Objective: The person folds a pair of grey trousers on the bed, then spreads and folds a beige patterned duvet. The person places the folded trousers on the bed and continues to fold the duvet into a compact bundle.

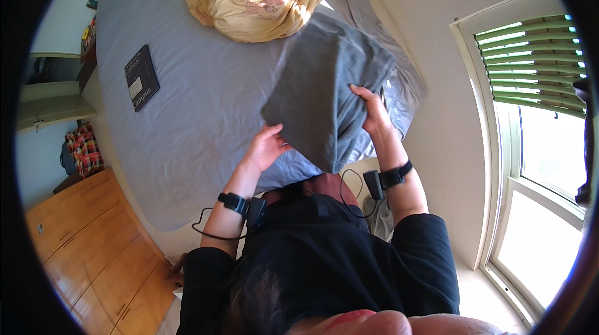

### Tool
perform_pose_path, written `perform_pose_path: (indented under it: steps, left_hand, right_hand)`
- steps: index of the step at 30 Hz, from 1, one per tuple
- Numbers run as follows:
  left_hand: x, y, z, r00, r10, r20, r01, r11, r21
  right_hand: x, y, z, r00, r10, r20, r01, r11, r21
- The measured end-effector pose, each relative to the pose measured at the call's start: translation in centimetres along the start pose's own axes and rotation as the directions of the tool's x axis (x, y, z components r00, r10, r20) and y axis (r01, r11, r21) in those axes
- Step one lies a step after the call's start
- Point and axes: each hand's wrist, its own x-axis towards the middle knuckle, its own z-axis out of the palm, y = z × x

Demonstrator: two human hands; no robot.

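Observation:
A folded dark grey cloth, perhaps a garment or blanket, is held up over the near part of the bed. My right hand grips its bunched right side, thumb on top and the other fingers hidden underneath. At the lower left edge of the cloth is my left hand, its thumb and fingers apart. Those fingertips reach the cloth's edge, but no fabric shows between them. Below the cloth spreads the grey-blue bed sheet, wrinkled near my body.
A yellow quilt lies heaped at the far side of the bed. On the left of the sheet rests a black Campus notebook. A wooden cabinet stands at lower left; a window with green blinds is at right.

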Motion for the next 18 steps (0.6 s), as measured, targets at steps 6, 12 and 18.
perform_pose_path:
  steps: [6,12,18]
  left_hand:
    - [1.2,-0.1,-6.8,0.893,0.006,-0.450,0.025,0.998,0.063]
    - [5.2,-0.7,-8.8,0.712,-0.011,-0.702,0.099,0.992,0.084]
    - [6.2,-0.3,-4.6,0.620,0.015,-0.785,0.105,0.989,0.102]
  right_hand:
    - [8.8,4.2,-4.1,0.932,-0.364,-0.005,0.218,0.569,-0.793]
    - [5.0,-2.9,-13.6,0.415,-0.890,0.190,-0.015,-0.215,-0.976]
    - [4.7,-4.8,-20.5,0.694,-0.689,-0.207,-0.308,-0.025,-0.951]
